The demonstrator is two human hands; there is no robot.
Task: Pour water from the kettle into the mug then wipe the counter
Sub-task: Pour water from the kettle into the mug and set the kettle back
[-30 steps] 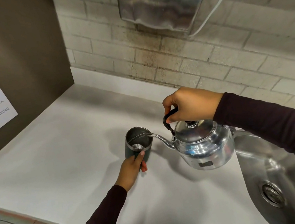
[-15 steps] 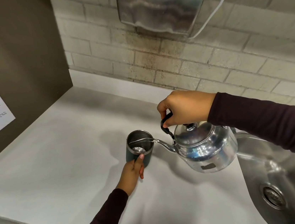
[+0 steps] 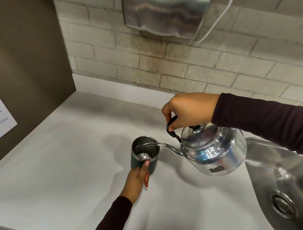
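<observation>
A shiny, rounded stainless-steel kettle (image 3: 215,150) is held off the white counter (image 3: 57,164) by its black handle (image 3: 171,127), around which the right hand (image 3: 190,109) is closed from above. The kettle is tilted toward the spout side, away from the wrist, and its lid with a dark knob is seen just beneath the clenched fingers. From the thin curved spout (image 3: 170,148), which reaches out below and ahead of that grip, a clear stream of water (image 3: 146,145) is carried across the rim of a dark green cylindrical mug with a steel interior (image 3: 146,157). The mug is stood upright on the counter and is gripped low on its near side by the left hand (image 3: 137,179), with the thumb laid up against the wall close to the rim; the other fingers are wrapped around the base. Inside the mug, just beyond the thumb, a bright splash is seen, though the water level can hardly be judged from the glare. Behind the right wrist, a stainless-steel sink basin (image 3: 298,182) is set into the counter. Above and beyond both grips, a brushed-metal hand dryer (image 3: 170,7) is mounted on the pale brick wall (image 3: 236,62).
</observation>
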